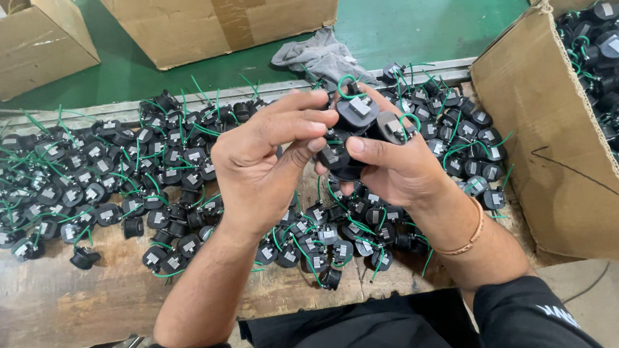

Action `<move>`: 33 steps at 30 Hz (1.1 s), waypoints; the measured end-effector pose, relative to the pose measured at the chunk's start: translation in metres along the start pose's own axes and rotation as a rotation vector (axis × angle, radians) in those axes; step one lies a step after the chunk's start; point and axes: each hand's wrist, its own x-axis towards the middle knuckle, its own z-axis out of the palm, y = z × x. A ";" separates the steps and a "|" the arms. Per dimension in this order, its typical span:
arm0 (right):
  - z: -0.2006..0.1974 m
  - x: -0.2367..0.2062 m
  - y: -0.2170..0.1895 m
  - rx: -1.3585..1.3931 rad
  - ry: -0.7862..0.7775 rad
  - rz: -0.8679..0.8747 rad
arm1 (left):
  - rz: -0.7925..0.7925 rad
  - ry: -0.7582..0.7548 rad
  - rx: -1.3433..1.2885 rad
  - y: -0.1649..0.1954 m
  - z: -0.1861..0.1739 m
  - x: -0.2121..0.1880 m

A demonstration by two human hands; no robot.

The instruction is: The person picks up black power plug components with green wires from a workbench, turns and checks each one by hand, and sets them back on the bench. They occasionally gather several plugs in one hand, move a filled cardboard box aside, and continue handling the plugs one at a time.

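Note:
My left hand (261, 163) and my right hand (390, 164) meet above the middle of a worn wooden bench (61, 296). Both grip a small bunch of round black parts with grey tops and green wire loops (360, 118). My left fingertips pinch the top of one part, while my right thumb and fingers cradle the others from below. A thin bracelet (469, 239) circles my right wrist. Under and around the hands lies a wide spread of several more black parts with green wires (105, 190).
An open cardboard box (558, 147) full of the same black parts stands at the right. Three more cardboard boxes (223, 15) sit on the green floor beyond the bench. A grey rag (322, 55) lies at the bench's far edge.

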 end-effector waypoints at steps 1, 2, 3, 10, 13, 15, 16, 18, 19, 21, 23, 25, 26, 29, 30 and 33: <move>0.001 0.000 0.000 -0.014 -0.004 -0.004 | 0.100 -0.036 0.056 0.000 -0.001 0.000; 0.001 -0.001 0.000 -0.028 -0.007 -0.010 | 0.146 -0.061 0.085 0.001 -0.004 0.000; 0.001 -0.001 -0.001 -0.043 -0.010 -0.016 | 0.192 -0.084 0.113 0.001 -0.006 0.000; -0.004 -0.011 -0.019 -0.021 -0.030 -0.193 | 0.185 -0.163 0.557 -0.035 -0.020 0.021; -0.011 -0.014 -0.031 0.039 0.012 -0.267 | 0.145 -0.440 1.064 -0.066 -0.013 0.014; -0.017 -0.018 -0.039 0.068 0.041 -0.308 | 0.078 -0.591 1.204 -0.087 -0.006 0.006; -0.020 -0.020 -0.043 0.080 0.050 -0.327 | 0.066 -0.615 1.189 -0.096 -0.003 0.001; -0.026 -0.024 -0.049 0.106 0.066 -0.362 | 0.031 -0.656 1.214 -0.109 -0.003 -0.002; -0.028 -0.025 -0.051 0.126 0.082 -0.377 | 0.010 -0.677 1.252 -0.114 -0.003 -0.003; -0.032 -0.028 -0.055 0.180 0.140 -0.398 | -0.057 -0.704 1.290 -0.121 -0.004 -0.005; -0.034 -0.031 -0.058 0.198 0.169 -0.410 | -0.147 -0.704 1.296 -0.124 -0.004 -0.008; -0.033 -0.031 -0.059 0.199 0.172 -0.410 | -0.161 -0.656 1.344 -0.126 -0.005 -0.010; -0.033 -0.031 -0.060 0.199 0.170 -0.409 | -0.170 -0.629 1.367 -0.127 -0.007 -0.010; -0.030 -0.030 -0.059 0.195 0.173 -0.401 | -0.244 -0.632 1.432 -0.129 -0.012 -0.008; -0.030 -0.029 -0.058 0.197 0.175 -0.397 | -0.250 -0.636 1.457 -0.129 -0.013 -0.007; -0.031 -0.027 -0.056 0.195 0.172 -0.390 | -0.303 -0.658 1.487 -0.125 -0.013 -0.005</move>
